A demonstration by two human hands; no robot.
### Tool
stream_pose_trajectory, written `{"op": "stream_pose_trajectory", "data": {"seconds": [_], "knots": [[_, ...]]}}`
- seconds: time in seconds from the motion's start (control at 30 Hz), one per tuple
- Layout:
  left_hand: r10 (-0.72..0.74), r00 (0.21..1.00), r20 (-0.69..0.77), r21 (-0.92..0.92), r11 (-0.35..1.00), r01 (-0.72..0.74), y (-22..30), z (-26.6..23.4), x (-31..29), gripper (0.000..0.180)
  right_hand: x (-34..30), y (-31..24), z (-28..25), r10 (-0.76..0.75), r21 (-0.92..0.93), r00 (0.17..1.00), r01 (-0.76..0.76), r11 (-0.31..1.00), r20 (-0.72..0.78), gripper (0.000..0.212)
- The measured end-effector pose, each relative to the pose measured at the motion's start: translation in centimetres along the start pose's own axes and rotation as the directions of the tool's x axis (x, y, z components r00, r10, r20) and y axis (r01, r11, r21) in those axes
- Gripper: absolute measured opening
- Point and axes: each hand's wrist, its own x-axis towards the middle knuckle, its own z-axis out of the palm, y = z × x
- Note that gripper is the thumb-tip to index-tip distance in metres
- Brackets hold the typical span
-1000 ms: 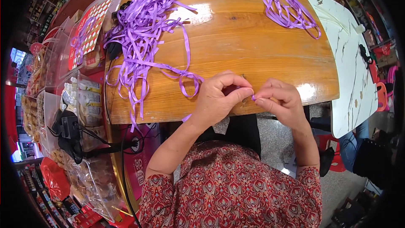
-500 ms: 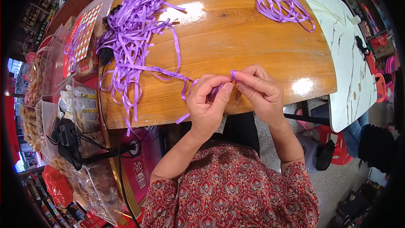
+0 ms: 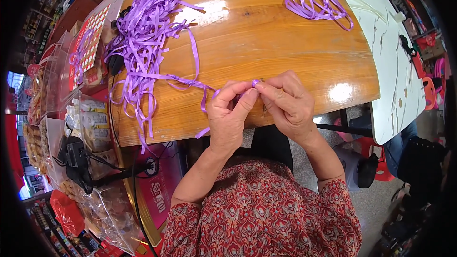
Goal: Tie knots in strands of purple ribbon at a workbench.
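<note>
My left hand (image 3: 227, 109) and my right hand (image 3: 288, 104) meet above the near edge of the wooden table, fingertips almost touching. Between them they pinch a small loop of purple ribbon (image 3: 255, 83). The ribbon passes through my left fingers, and a strand (image 3: 190, 83) runs left to a big tangled heap of purple ribbon (image 3: 147, 33) on the table's left side. A cut ribbon end (image 3: 203, 133) pokes out beside my left hand. At the far right lies a looser coil of purple ribbon (image 3: 312, 0). My palms hide part of the held ribbon.
The wooden table (image 3: 266, 43) adjoins a white marbled table (image 3: 404, 95) on the right. Clear plastic bins with packaged goods (image 3: 95, 119) stand along the left, beside a black clamp-like device (image 3: 78, 162) with cables. A red stool (image 3: 381, 166) is at the lower right.
Both hands still pinch the ribbon loop, with my right fingers slightly shifted around it. The whole view has moved a little, so the table and ribbons sit slightly further left.
</note>
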Motion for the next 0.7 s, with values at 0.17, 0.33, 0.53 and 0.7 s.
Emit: {"op": "stream_pose_trajectory", "data": {"seconds": [0.17,0.33,0.53,0.7], "knots": [[0.154,0.985,0.082,0.168,0.972,-0.166,-0.1,-0.6,0.2,0.012,0.5,-0.3,-0.3,0.002,0.016,1.0,-0.002,1.0,-0.007,0.025],[0.203,0.975,0.093,0.298,0.928,-0.222,-0.1,-0.9,0.4,0.007,0.7,-1.0,-0.2,0.21,0.127,0.977,-0.212,0.969,0.035,0.027],[-0.003,0.995,0.1,0.054,0.999,-0.002,1.2,-0.5,-0.4,0.006,0.2,-0.3,-0.8,0.301,0.443,0.921,-0.384,0.81,0.249,0.025],[-0.032,0.993,0.11,0.076,0.997,0.024,2.2,-0.7,-0.7,0.005,0.7,-0.6,-0.9,0.203,0.385,0.947,-0.289,0.877,0.249,0.025]]}}
